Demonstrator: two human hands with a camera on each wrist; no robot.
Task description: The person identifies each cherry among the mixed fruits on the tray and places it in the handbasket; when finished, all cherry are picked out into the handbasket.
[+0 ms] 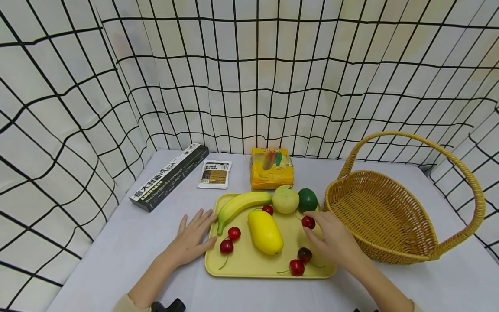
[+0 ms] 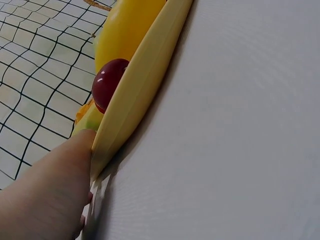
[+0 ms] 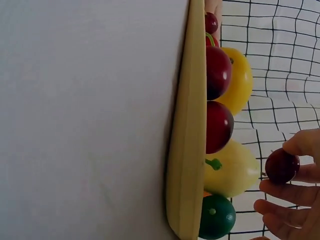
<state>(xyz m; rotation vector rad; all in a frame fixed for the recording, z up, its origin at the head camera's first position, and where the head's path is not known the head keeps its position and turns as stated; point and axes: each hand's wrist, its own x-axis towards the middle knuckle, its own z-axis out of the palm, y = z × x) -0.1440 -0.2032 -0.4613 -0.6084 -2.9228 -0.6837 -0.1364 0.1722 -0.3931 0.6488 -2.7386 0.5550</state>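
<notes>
Cherry (image 1: pixel 308 222) (dark red) in right hand (image 1: pixel 334 239)

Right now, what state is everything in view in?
Tray: flat, loaded
Left hand: spread, at tray edge
Held cherry: pinched, lifted
Right hand: pinching that cherry
Other cherries: on tray
Banana: unpeeled, on tray
Yellow fruit: on tray
Pale fruit: on tray
Green fruit: on tray
Basket: upright, handle up
Black box: lying flat
White packet: lying flat
Yellow packet: seal unclear
</notes>
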